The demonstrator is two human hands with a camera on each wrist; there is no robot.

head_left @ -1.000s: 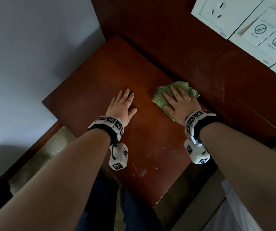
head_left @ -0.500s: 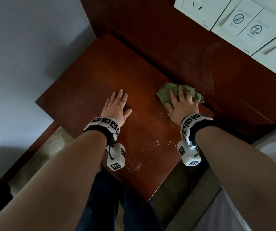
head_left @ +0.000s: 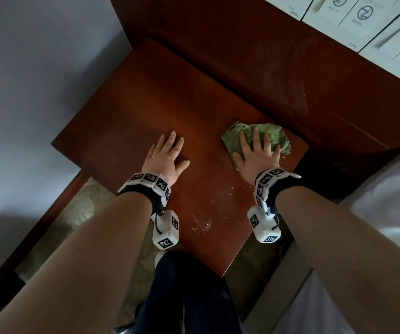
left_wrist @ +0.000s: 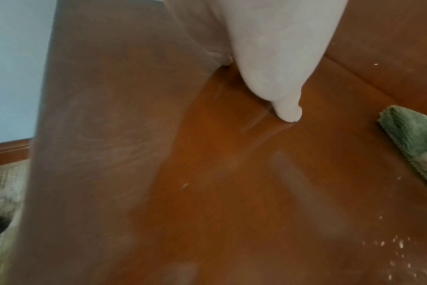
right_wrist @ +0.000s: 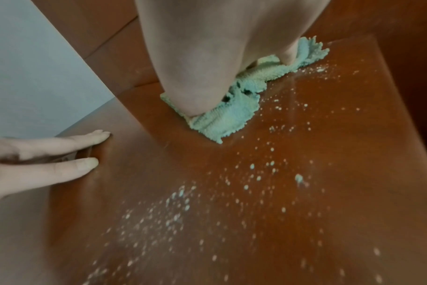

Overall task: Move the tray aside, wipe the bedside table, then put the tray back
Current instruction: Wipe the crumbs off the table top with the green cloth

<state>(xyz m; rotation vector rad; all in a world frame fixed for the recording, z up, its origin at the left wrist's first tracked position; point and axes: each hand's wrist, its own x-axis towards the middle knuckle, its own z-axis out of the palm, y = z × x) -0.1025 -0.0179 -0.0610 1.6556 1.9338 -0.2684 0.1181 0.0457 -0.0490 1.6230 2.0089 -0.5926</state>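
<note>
head view: the glossy red-brown bedside table (head_left: 145,112) sits lower in frame than a second ago. left hand (head_left: 167,160) lies flat, holding nothing; right hand (head_left: 256,157) has drawn its spread fingers nearer, pressing the nubbly green cloth (head_left: 276,136). pale crumbs (right_wrist: 178,208) speckle the front. tray unseen.

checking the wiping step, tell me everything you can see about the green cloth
The green cloth is a crumpled, nubbly terry-like rag with frayed, wavy edges. It lies bunched on the reddish wooden bedside table, near its back right corner by the headboard panel. The right hand presses flat on it, fingers spread. Pale crumbs lie scattered on the wood just in front of it.
</note>
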